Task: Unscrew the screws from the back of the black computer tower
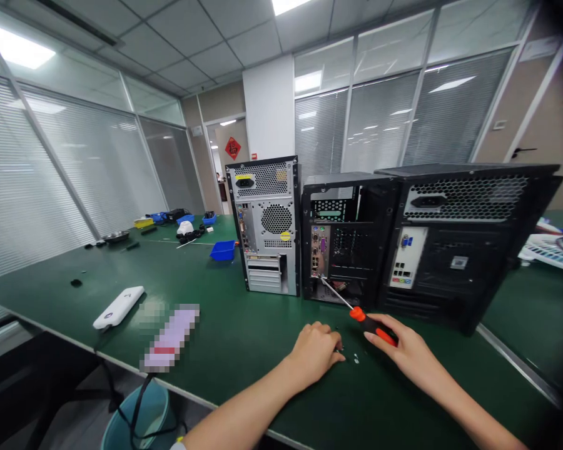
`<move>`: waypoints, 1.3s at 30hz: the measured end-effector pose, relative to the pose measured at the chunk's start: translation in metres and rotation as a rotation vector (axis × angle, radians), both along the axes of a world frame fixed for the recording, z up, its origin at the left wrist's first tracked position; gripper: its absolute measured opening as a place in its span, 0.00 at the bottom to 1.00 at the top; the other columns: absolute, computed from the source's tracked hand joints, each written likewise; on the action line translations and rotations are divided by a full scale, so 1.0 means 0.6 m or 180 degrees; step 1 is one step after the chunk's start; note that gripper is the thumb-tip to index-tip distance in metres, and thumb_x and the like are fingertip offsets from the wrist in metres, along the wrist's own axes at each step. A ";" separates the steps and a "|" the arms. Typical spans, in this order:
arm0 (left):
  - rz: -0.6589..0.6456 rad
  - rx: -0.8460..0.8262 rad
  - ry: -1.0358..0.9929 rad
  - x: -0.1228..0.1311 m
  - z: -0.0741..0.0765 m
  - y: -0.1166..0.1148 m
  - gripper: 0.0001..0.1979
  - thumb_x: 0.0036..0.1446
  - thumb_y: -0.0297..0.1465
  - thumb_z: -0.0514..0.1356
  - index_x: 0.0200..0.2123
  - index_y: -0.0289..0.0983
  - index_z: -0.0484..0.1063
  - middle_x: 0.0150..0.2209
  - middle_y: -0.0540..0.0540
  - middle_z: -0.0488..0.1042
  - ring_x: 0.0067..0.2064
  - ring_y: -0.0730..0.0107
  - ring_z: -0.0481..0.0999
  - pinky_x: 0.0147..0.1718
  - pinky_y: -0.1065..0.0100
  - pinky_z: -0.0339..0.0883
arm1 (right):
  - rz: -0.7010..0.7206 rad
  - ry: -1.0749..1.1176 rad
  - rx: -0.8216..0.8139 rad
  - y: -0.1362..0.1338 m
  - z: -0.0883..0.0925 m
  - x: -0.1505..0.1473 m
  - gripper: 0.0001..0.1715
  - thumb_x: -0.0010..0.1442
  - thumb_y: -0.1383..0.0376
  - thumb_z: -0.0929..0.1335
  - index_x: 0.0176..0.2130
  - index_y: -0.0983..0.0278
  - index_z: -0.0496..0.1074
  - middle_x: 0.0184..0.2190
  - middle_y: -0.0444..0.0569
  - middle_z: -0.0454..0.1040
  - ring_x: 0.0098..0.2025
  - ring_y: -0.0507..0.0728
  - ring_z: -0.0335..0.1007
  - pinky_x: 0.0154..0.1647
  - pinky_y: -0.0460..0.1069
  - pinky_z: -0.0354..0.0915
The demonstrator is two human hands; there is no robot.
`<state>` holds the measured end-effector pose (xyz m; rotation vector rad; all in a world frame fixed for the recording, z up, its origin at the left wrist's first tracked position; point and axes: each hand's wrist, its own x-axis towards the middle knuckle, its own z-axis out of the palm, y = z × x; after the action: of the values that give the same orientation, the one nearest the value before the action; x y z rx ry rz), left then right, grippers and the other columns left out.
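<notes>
My right hand [406,350] grips a screwdriver [356,312] with an orange and black handle. Its metal shaft points up and left to the lower rear corner of the middle black computer case [347,237]. My left hand [316,353] rests on the green table [244,337] with its fingers curled and pinched at a small screw near its fingertips. A few tiny screws [355,358] lie on the mat between my hands. A silver-backed case [266,225] stands to the left and a larger black case [469,237] to the right.
A white flat device [119,307] with a cable and a blurred-out object [171,337] lie near the table's left front edge. A blue bin [223,250] and small parts sit farther back. A teal waste bin [138,419] stands below the edge. Glass partitions surround the room.
</notes>
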<state>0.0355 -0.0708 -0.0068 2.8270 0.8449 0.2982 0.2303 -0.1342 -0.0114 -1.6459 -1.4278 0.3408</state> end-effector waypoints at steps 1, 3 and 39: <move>-0.0003 -0.0023 -0.0004 0.002 -0.003 0.001 0.11 0.52 0.37 0.62 0.38 0.38 0.73 0.38 0.46 0.74 0.45 0.62 0.72 0.43 0.64 0.65 | -0.0036 -0.0041 0.0015 0.000 -0.001 0.003 0.21 0.47 0.53 0.67 0.38 0.60 0.73 0.42 0.54 0.76 0.44 0.63 0.73 0.48 0.55 0.66; -0.0013 -0.0070 -0.0015 0.005 -0.005 0.004 0.10 0.53 0.37 0.62 0.37 0.38 0.73 0.37 0.46 0.74 0.45 0.62 0.72 0.43 0.63 0.64 | -0.0050 -0.0144 0.0083 -0.001 0.001 0.007 0.20 0.47 0.53 0.67 0.38 0.60 0.73 0.41 0.53 0.76 0.44 0.63 0.73 0.47 0.55 0.66; 0.0718 -0.4212 -0.5095 -0.052 0.065 0.055 0.27 0.32 0.44 0.72 0.28 0.36 0.63 0.24 0.55 0.67 0.25 0.84 0.68 0.25 0.80 0.65 | 0.0107 -0.2186 0.1535 -0.037 0.007 -0.027 0.28 0.61 0.67 0.64 0.60 0.59 0.58 0.41 0.52 0.70 0.42 0.57 0.70 0.40 0.50 0.67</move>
<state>0.0044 -0.0381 0.0325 0.7362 0.4993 1.1663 0.2139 -0.1564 -0.0070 -1.3812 -1.8477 -0.5739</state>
